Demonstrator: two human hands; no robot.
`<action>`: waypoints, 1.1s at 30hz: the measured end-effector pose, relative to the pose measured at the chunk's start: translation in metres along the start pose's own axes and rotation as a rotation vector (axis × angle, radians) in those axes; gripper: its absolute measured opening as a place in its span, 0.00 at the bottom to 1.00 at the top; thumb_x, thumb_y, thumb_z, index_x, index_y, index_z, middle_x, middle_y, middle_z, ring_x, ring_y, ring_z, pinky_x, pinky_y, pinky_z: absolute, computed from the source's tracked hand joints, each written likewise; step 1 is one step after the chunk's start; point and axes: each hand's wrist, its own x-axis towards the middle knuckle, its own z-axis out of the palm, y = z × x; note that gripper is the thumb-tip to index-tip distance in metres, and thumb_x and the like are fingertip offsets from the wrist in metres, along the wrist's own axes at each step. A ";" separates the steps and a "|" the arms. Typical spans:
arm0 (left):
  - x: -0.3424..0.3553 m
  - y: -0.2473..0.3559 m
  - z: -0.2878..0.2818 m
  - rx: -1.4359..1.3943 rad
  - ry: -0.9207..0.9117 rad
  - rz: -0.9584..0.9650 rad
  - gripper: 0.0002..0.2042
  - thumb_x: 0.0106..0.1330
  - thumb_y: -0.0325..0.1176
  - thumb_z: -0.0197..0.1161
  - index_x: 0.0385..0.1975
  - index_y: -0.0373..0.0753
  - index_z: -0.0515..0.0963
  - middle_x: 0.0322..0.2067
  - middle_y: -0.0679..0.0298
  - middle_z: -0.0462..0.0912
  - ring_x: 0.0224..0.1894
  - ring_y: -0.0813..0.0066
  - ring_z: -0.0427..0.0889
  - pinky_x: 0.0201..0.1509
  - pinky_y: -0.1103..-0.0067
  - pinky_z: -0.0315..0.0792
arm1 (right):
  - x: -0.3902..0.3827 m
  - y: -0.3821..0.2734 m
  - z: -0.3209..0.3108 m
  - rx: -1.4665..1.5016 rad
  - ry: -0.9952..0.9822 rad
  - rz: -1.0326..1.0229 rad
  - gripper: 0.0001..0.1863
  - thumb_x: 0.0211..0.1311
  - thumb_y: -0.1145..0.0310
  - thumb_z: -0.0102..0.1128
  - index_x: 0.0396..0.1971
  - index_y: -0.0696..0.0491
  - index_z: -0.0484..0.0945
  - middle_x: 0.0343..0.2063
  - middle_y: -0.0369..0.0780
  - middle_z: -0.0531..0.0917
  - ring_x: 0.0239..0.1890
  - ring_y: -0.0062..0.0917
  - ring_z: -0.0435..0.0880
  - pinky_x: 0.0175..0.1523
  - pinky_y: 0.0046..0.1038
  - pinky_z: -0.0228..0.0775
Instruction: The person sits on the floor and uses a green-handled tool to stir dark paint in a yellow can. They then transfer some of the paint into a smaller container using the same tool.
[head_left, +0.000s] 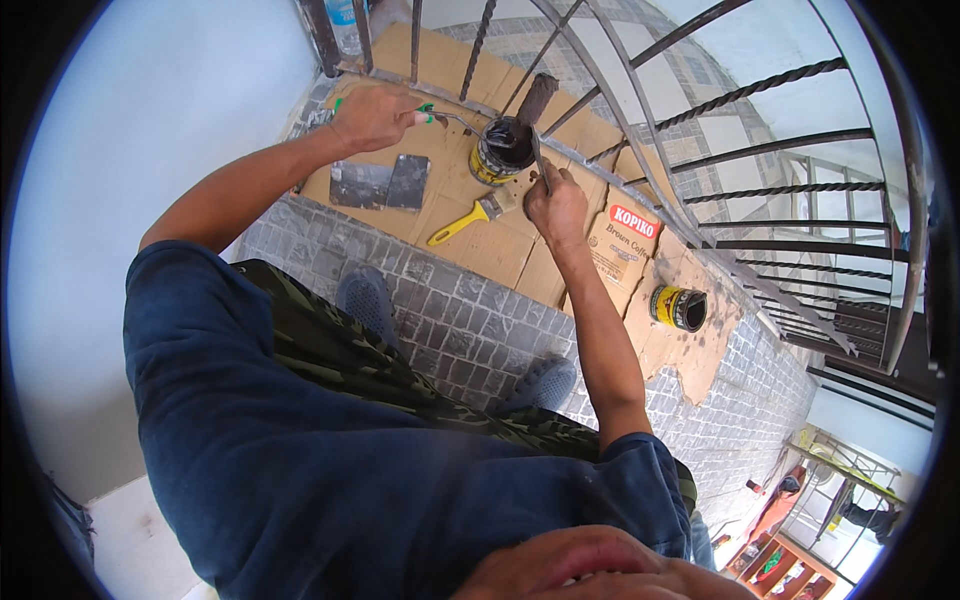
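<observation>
My left hand (375,118) is closed round the green handle of a paint roller (450,117). Its bent wire reaches the mouth of an open paint can (494,166), yellow-labelled and dark inside. My right hand (560,212), at the can's right side, grips a slim dark tool (539,150) whose lower part my fingers hide. By its upper end is a flat, dark brown, paint-smeared piece (538,98); whether the two are joined I cannot make out. Below the can, a yellow-handled paintbrush (463,224) lies on the cardboard, its bristles toward my right hand.
Cardboard sheets (480,258) cover part of the grey tiled floor (440,320). Dark flat pieces (408,181) lie left of the can. Another yellow-labelled can (667,305) rests tipped over at right. A metal railing (745,95) runs along the far side; a white wall (150,160) stands at left.
</observation>
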 end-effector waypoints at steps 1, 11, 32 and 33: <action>0.000 0.000 0.000 -0.001 -0.007 -0.011 0.13 0.69 0.44 0.62 0.39 0.42 0.86 0.32 0.59 0.82 0.35 0.55 0.83 0.37 0.62 0.76 | -0.001 0.001 0.001 0.001 0.001 -0.004 0.19 0.60 0.72 0.57 0.52 0.53 0.83 0.30 0.49 0.83 0.28 0.46 0.85 0.35 0.44 0.79; 0.000 -0.008 -0.003 0.011 0.081 0.024 0.12 0.69 0.43 0.63 0.42 0.44 0.86 0.30 0.60 0.80 0.35 0.57 0.82 0.37 0.64 0.74 | -0.001 0.005 -0.011 0.099 -0.008 0.045 0.15 0.58 0.72 0.58 0.45 0.53 0.85 0.30 0.50 0.83 0.30 0.47 0.85 0.38 0.44 0.78; -0.002 0.005 -0.006 -0.023 0.010 -0.019 0.14 0.70 0.46 0.60 0.43 0.45 0.86 0.33 0.59 0.82 0.36 0.55 0.83 0.38 0.62 0.76 | 0.015 -0.001 -0.023 0.022 0.014 -0.059 0.20 0.59 0.72 0.57 0.52 0.53 0.83 0.33 0.49 0.84 0.33 0.47 0.85 0.39 0.43 0.79; -0.001 0.004 -0.007 -0.014 0.001 -0.030 0.13 0.70 0.46 0.60 0.42 0.45 0.85 0.33 0.59 0.82 0.36 0.54 0.83 0.38 0.61 0.75 | 0.014 0.002 -0.020 0.025 0.006 -0.057 0.20 0.59 0.72 0.57 0.53 0.53 0.83 0.33 0.49 0.84 0.33 0.46 0.85 0.39 0.44 0.79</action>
